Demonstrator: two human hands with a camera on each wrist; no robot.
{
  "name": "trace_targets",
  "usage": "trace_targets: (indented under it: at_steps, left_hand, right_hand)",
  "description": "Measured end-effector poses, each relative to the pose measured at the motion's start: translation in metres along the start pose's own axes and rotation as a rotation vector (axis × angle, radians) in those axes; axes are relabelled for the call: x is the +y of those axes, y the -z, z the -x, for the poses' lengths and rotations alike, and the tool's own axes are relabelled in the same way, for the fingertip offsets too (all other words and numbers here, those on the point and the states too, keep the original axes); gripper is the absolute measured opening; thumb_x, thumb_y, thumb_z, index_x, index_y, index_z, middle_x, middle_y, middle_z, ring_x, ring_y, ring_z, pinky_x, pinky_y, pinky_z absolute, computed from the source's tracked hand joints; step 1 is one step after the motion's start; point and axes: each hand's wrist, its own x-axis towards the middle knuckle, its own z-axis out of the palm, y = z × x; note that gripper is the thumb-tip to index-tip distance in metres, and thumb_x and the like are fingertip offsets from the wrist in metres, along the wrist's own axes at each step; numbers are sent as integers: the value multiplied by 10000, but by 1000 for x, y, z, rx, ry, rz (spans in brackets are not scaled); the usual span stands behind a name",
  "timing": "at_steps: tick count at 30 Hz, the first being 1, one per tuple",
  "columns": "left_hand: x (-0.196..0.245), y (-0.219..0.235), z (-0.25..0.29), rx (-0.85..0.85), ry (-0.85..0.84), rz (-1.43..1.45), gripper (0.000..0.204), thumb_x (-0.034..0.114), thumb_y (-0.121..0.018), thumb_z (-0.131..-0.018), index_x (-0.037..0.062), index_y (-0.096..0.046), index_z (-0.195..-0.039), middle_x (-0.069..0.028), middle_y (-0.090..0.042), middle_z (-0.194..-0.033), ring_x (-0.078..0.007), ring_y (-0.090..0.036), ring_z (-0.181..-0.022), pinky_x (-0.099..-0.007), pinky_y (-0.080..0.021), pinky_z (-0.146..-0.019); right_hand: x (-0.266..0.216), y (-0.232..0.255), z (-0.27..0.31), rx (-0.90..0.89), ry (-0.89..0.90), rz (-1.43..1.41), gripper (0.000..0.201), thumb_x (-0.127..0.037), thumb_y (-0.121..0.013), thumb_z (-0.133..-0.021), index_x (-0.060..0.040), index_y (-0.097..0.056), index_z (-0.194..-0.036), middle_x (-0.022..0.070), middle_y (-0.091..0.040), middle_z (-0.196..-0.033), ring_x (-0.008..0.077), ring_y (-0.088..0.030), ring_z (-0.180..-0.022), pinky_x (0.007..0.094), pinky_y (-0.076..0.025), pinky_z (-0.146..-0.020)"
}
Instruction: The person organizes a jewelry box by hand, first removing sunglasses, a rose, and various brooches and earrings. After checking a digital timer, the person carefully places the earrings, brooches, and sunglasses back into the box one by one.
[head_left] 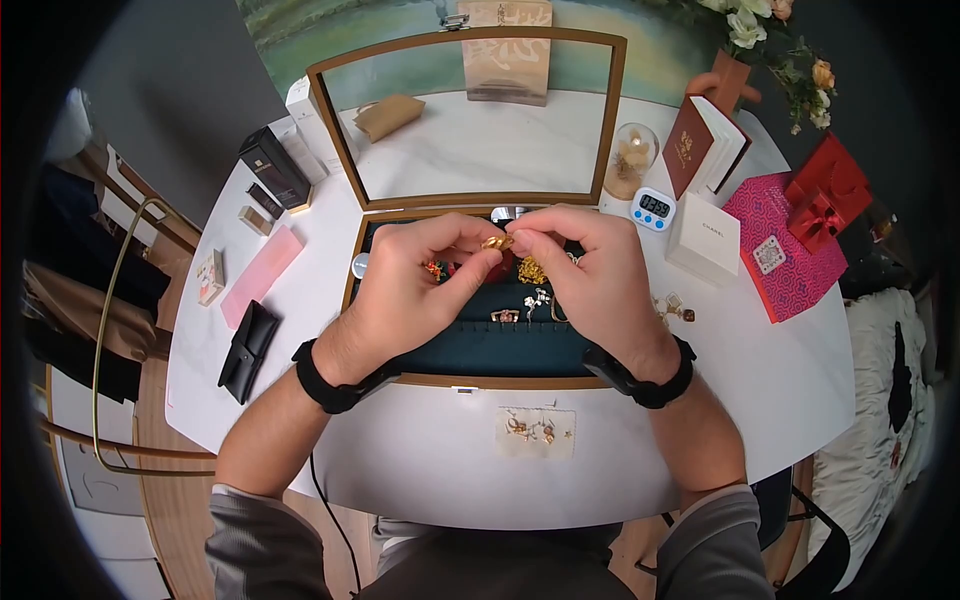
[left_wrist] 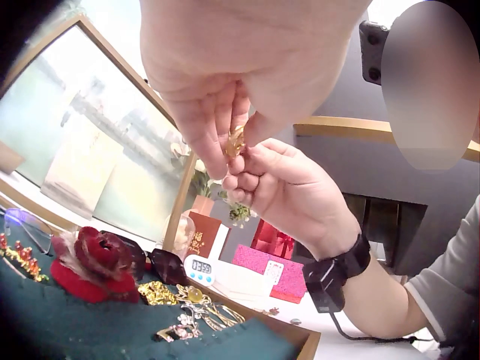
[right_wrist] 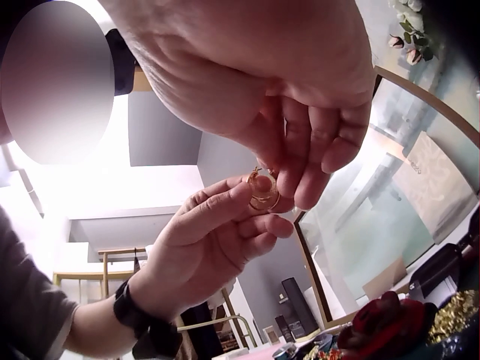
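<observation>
My left hand (head_left: 415, 275) pinches a small gold ring-shaped piece of jewellery (head_left: 495, 242) between thumb and fingertips. From the other side, the thumb and forefinger of my right hand (head_left: 598, 275) pinch its edge. The right wrist view shows the gold piece (right_wrist: 262, 192) as a round loop. Both hands are raised over an open wooden jewellery box (head_left: 540, 383) with a dark teal lining. Inside lie a dark red rose (left_wrist: 96, 264), a clump of gold chain (head_left: 531, 270) and a silvery flower-like piece (head_left: 537, 301), partly covered by the hands in the head view.
The box's glass lid (head_left: 470, 150) stands up at the back. A card with small earrings (head_left: 535, 432) lies in front. To the right are a timer (head_left: 653, 208), a white box (head_left: 705, 240) and a pink bag (head_left: 785, 250); at left, a black pouch (head_left: 248, 352) and small boxes.
</observation>
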Motion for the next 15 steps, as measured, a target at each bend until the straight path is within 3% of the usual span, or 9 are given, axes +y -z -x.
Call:
trace_targets:
  at_steps: [4, 8, 11, 13, 15]
  left_hand:
    - [2, 1, 1, 4, 20, -34, 152, 22, -760, -1014, -53, -763, -1147, -108, -825, -1003, -160, -785, -927, -306, -641, -870]
    - [3, 0, 0, 46, -40, -77, 153, 22, -766, -1006, -48, -767, -1142, -106, -825, -969, -168, -790, -908, -304, -640, -852]
    - [6, 1, 0, 62, -101, -148, 138, -6, -760, -995, -35, -774, -1129, -110, -825, -992, -180, -794, -910, -305, -638, -838]
    - [6, 2, 0, 55, -183, -201, 140, -18, -744, -990, -34, -766, -1127, -154, -805, -1031, -253, -807, -892, -330, -663, -802]
    - [7, 3, -1, 56, -216, -215, 151, -28, -745, -979, -32, -764, -1128, -158, -801, -1037, -273, -804, -894, -334, -662, -809]
  right_hand:
    - [2, 1, -1, 24, 121, 143, 88, -9, -718, -984, 39, -777, -1027, 162, -795, -919, 241, -766, -774, 330, -584, -706]
    - [2, 1, -1, 15, 174, 169, 89, -8, -721, -988, 42, -779, -1034, 159, -801, -929, 224, -769, -789, 308, -588, -723]
    - [7, 0, 1, 2, 13, -50, 96, -10, -727, -996, 47, -785, -1049, 132, -812, -933, 177, -766, -805, 289, -592, -746]
    - [9, 2, -1, -49, -135, -197, 114, -7, -737, -1001, 64, -790, -1071, 103, -819, -939, 131, -760, -837, 266, -599, -764]
    - [10, 4, -2, -67, -169, -260, 124, 3, -738, -1000, 78, -789, -1086, 104, -819, -951, 127, -763, -857, 260, -605, -777]
